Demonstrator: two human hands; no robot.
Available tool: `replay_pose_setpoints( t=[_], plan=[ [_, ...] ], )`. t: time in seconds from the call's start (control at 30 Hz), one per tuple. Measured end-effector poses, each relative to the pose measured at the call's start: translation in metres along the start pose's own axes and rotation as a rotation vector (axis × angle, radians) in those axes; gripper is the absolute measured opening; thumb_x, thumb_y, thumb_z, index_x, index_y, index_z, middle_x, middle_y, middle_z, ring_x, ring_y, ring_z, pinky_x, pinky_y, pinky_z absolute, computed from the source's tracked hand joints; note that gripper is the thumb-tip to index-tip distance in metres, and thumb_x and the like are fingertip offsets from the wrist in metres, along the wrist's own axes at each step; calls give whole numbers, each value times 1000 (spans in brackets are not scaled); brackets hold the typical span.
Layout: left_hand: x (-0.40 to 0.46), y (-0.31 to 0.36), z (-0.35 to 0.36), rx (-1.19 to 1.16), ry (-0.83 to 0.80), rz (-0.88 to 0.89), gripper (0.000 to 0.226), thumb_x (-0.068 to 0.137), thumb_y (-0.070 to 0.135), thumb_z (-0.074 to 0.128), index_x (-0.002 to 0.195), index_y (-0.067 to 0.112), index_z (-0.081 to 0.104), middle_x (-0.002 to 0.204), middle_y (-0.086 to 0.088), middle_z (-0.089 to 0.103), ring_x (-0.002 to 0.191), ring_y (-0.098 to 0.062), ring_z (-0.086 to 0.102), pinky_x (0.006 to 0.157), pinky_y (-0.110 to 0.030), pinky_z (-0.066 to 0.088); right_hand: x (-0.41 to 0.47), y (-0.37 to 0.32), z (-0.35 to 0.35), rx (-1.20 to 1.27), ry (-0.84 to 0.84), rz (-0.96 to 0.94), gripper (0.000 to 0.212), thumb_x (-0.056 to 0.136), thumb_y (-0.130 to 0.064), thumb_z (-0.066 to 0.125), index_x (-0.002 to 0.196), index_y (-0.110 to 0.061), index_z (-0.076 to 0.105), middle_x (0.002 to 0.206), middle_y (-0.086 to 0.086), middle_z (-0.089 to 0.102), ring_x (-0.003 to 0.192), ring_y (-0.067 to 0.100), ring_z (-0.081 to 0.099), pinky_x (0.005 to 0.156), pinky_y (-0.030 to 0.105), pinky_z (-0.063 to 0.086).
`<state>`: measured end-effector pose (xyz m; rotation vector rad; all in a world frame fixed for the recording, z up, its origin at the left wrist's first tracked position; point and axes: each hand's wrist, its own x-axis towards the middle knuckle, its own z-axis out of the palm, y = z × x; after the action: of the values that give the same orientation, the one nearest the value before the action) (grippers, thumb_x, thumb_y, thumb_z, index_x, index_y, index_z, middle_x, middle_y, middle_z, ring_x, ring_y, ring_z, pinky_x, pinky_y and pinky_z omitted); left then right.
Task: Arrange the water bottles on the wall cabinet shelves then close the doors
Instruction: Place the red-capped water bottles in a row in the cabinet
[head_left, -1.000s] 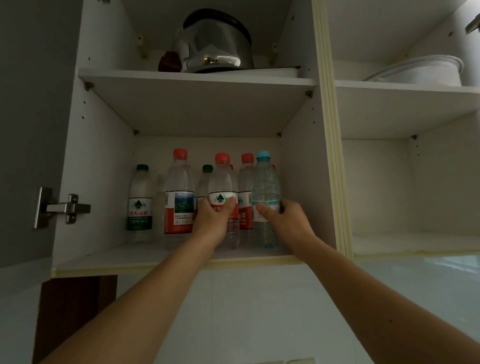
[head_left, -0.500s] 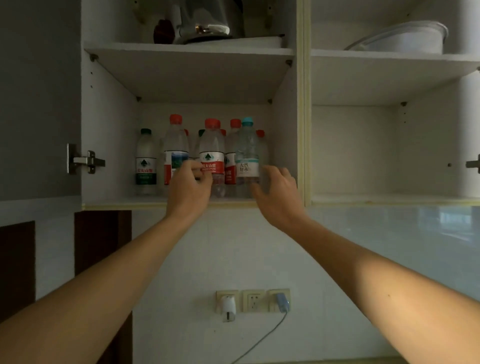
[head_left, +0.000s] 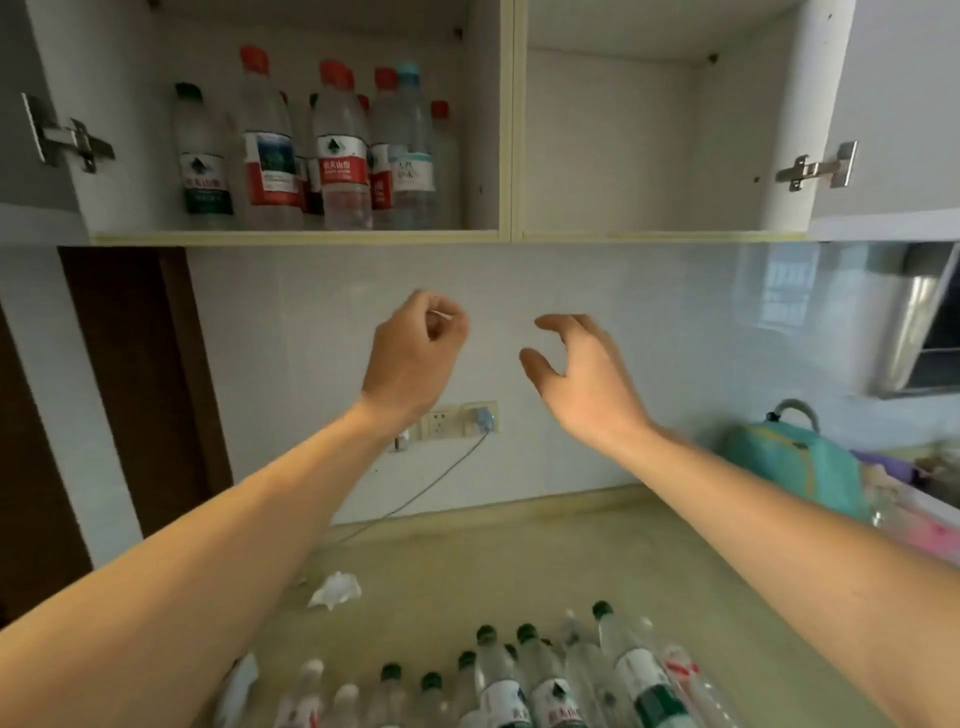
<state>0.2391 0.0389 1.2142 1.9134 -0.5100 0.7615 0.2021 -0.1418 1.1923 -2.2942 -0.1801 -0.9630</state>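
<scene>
We judge the task to be partly done. A group of clear plastic water bottles with red, green and blue caps (head_left: 332, 150) stands on the lower shelf of the white wall cabinet (head_left: 296, 238), in its left compartment, at 11 o'clock in our view. The right compartment at 1 o'clock shows no bottle. Many more clear plastic bottles with green and white caps (head_left: 524, 680) wait on the beige countertop (head_left: 519, 551) at 6 o'clock, so much carrying is left, and both doors are open, as the metal hinges (head_left: 815, 167) show.

The shelved bottles stand upright, long axis vertical, caps up. Those on the counter also look upright, caps toward us, though blur makes this uncertain.

Our left hand (head_left: 410, 358) is loosely curled and holds nothing. Our right hand (head_left: 582, 374) has its fingers apart, also holding nothing. Both hang in the air below the cabinet.
</scene>
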Motion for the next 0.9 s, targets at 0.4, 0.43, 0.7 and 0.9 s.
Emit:
replay_pose_setpoints(
  t=[0.4,0.43,0.7,0.9],
  plan=[
    [-226,-61,76,-152,-388,-290,33,94,37,66,74,14,55,64,4,49,51,-1,41,51,-17,36,-235,69,-4,-96,-133,467,53,91,-25,66,54,-19,30,51,-2,30,50,13,26,52,31,25],
    [-243,-63,84,-180,-400,-315,34,94,36,67,71,15,54,62,5,48,49,0,40,50,-16,36,-252,77,-7,-82,-164,497,54,92,-26,66,53,-19,29,50,-2,26,48,11,22,48,27,22],
    [-381,-91,141,-214,-456,-413,54,93,46,67,56,17,39,50,10,35,49,-6,30,50,-21,28,-374,165,2,55,-378,720,58,96,-28,63,54,-20,23,44,-11,17,42,9,16,41,21,17],
    [-509,-138,225,-150,-526,-586,58,94,42,66,52,21,33,44,10,33,47,-8,31,51,-22,26,-510,278,36,33,-583,1015,45,93,-35,64,59,-16,42,50,-9,38,50,12,41,51,37,46]
  ],
)
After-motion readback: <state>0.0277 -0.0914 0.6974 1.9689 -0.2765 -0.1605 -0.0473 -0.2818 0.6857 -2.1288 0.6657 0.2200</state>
